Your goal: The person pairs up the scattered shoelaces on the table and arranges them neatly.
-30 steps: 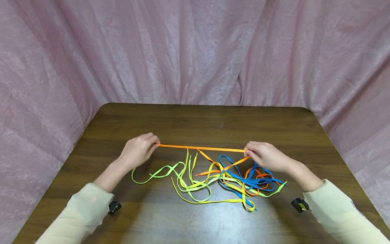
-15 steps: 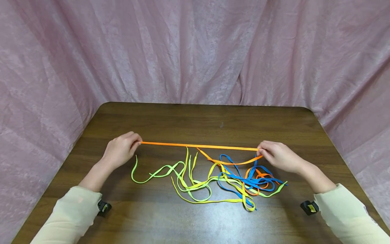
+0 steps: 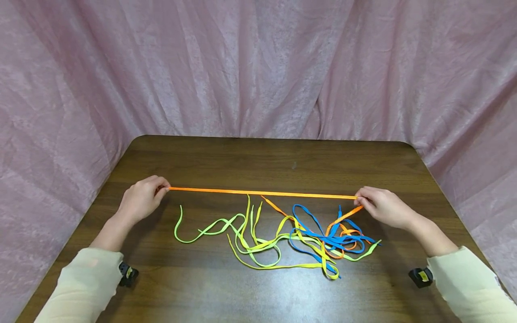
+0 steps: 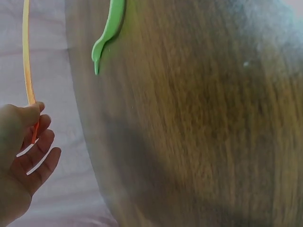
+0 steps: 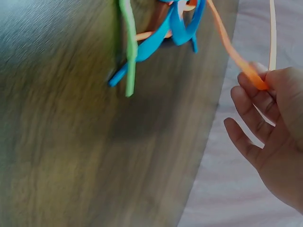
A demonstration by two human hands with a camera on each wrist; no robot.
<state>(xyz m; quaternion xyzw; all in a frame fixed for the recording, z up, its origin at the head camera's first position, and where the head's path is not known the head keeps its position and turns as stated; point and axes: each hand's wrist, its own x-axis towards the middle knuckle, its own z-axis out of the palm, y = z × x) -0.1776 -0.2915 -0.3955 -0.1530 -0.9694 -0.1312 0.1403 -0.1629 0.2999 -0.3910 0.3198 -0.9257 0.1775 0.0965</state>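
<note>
- As far as the laces show, the work looks partway: one orange lace is drawn out nearly straight for much of its length, while the rest appears unsorted.
- Left, by that reading: the blue lace, yellow lace and green lace lie looped over one another on the worktop, with orange strands among the blue; nothing is laid apart as a finished piece.
- The drawn-out span runs left to right between the hands, on the far side of the tangle.
- The left hand pinches it between thumb and forefinger, a short tip sticking out past the grip; the other fingers are loosely bent.
- The right hand pinches it too; from there the lace turns back, near and left, into the blue loops.
- The two hands are well apart, the left one well clear of the tangle, the right one just beyond its right part.
- Another orange end lies between the hands, close to the span; whether it belongs to the same lace I cannot tell.
</note>
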